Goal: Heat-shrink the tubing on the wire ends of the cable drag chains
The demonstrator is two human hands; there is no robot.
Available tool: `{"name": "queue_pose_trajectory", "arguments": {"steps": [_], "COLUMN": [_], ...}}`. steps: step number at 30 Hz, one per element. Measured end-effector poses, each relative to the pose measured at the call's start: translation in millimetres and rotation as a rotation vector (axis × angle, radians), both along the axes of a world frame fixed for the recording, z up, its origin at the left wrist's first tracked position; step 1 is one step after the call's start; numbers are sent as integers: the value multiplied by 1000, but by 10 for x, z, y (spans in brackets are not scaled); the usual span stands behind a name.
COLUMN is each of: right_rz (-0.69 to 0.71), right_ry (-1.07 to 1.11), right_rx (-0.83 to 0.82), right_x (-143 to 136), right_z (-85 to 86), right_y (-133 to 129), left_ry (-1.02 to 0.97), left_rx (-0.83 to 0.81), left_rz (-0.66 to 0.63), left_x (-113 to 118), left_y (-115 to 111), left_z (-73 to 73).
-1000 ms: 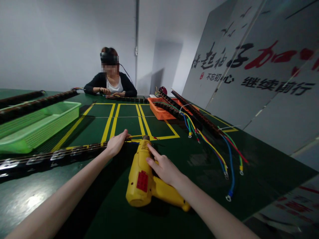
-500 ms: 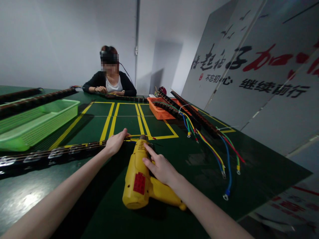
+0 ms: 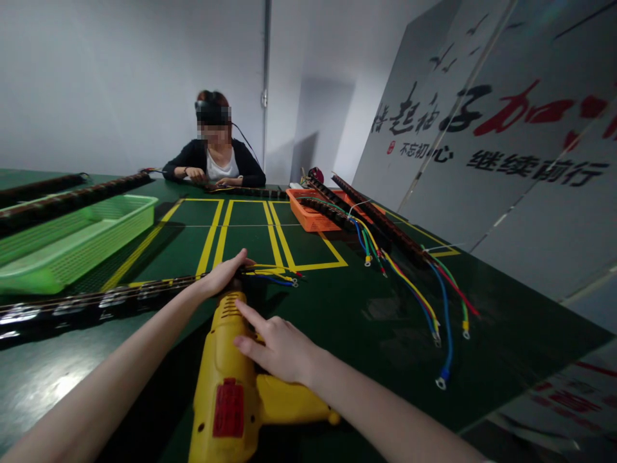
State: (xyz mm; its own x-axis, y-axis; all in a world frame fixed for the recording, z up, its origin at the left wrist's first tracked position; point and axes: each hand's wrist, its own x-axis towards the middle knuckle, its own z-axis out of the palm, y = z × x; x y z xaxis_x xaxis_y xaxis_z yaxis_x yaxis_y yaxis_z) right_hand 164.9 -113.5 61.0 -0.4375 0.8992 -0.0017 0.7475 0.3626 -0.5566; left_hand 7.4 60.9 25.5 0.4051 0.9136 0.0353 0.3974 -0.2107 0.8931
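Note:
My left hand (image 3: 224, 275) is closed around the right end of a dark, segmented cable chain (image 3: 130, 297) that runs off to the left. Yellow and blue wires (image 3: 270, 275) with ring terminals stick out past its fingers to the right. In my right hand (image 3: 284, 350) is a yellow heat gun (image 3: 219, 379). The index finger stretches along its vented front, and the other fingers are partly hidden. The gun's dark nozzle (image 3: 233, 284) is just below the left hand, close to the wire end; whether they touch I cannot tell.
A green basket (image 3: 130, 218) stands at left with more cable chains (image 3: 91, 199) by it. An orange basket (image 3: 313, 223) at the back right bears chains whose coloured wires (image 3: 443, 341) trail over the green table (image 3: 385, 399). Across the table sits a person (image 3: 219, 161).
My right hand has moved the heat gun left and nearer to me, its nozzle now under my left hand. More of the wire ends show. The left hand has hardly moved.

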Motion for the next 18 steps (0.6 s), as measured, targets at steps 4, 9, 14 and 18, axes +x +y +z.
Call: {"name": "queue_pose_trajectory", "arguments": {"steps": [4, 9, 14, 18], "right_rz": [97, 146, 46, 38], "right_ry": [-37, -116, -192, -251], "right_rx": [5, 119, 292, 377], "right_x": [-66, -86, -64, -107], "right_z": [-6, -5, 64, 17], "right_y": [-100, -67, 378, 899], "left_ry": [-109, -223, -345, -386], "left_rx": [81, 161, 327, 492], "left_rz": [28, 177, 363, 466], "left_x": [-144, -545, -963, -1306], "left_y": [17, -14, -239, -380], "left_z": [222, 671, 1141, 1350]}}
